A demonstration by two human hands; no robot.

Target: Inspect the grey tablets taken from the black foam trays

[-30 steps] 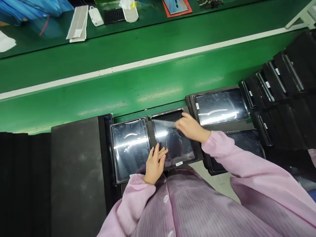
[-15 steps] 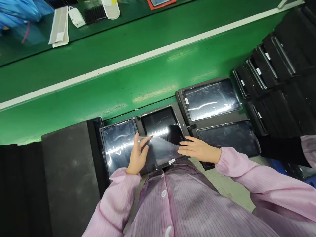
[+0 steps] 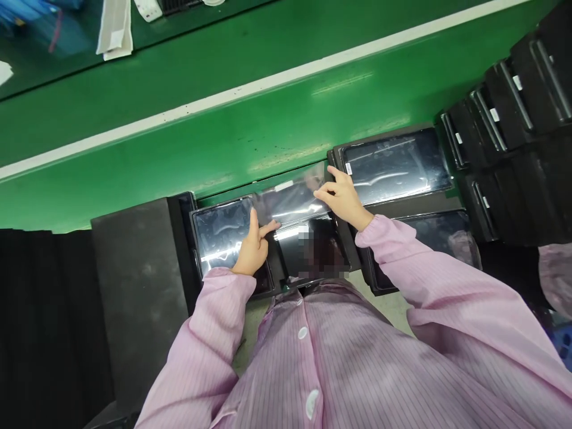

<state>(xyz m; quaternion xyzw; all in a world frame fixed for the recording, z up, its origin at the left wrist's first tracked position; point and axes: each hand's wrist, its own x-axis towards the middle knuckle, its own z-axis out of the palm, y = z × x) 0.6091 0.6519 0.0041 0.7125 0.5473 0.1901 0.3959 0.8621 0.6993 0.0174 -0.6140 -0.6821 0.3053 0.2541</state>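
Note:
A black glossy screen (image 3: 292,247) lies in a dark frame in front of my body. Over its far part stretches a clear plastic film (image 3: 290,205) with a white label on its far edge. My right hand (image 3: 346,199) pinches the film near its right end. At the screen's left edge is my left hand (image 3: 252,247), its fingers spread, one fingertip touching the edge near the film. Beneath that hand, a second screen (image 3: 223,232) under wrinkled film sits to the left.
Two more film-covered screens, a far one (image 3: 402,167) and a near one (image 3: 440,232), lie on the right. Stacked dark foam trays (image 3: 504,185) rise beyond them. A large black foam block (image 3: 138,268) stands left. The green bench (image 3: 214,149) carries a white strip (image 3: 250,89).
The film has swung from the near side of the middle screen to its far side, uncovering the near part. My right hand has moved away from my body and closed on the film.

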